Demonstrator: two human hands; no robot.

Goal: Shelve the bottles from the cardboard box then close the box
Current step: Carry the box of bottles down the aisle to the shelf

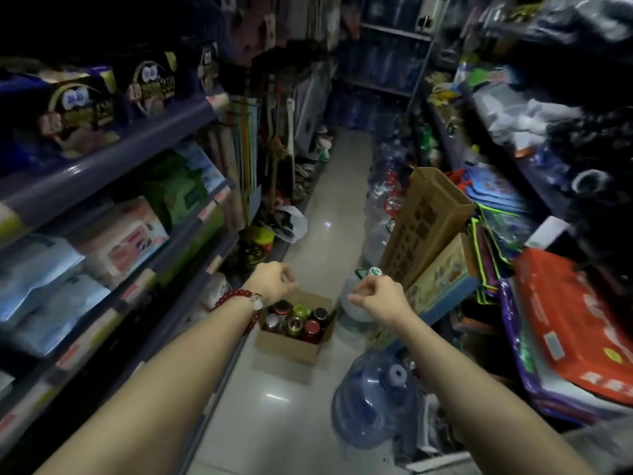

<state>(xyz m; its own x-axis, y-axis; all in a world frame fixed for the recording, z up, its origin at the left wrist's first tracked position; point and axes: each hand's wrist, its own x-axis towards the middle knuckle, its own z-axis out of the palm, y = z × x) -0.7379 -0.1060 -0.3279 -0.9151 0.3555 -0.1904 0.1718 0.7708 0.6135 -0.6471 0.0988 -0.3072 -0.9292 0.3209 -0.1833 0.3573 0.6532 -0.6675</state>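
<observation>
An open cardboard box stands on the aisle floor, close to the foot of the left shelving. Several bottles stand upright in it, their caps red, green, gold and dark. My left hand, with a red bead bracelet on its wrist, hovers above the box's left rear corner, fingers loosely curled and holding nothing. My right hand hangs to the right of the box, fingers loosely curled, empty. Neither hand touches the box or a bottle.
Blue shelves packed with tissue packs line the left. A large blue water jug lies on the floor right of the box, a white jug behind it. Tall cartons and bags crowd the right side. The tiled aisle runs ahead.
</observation>
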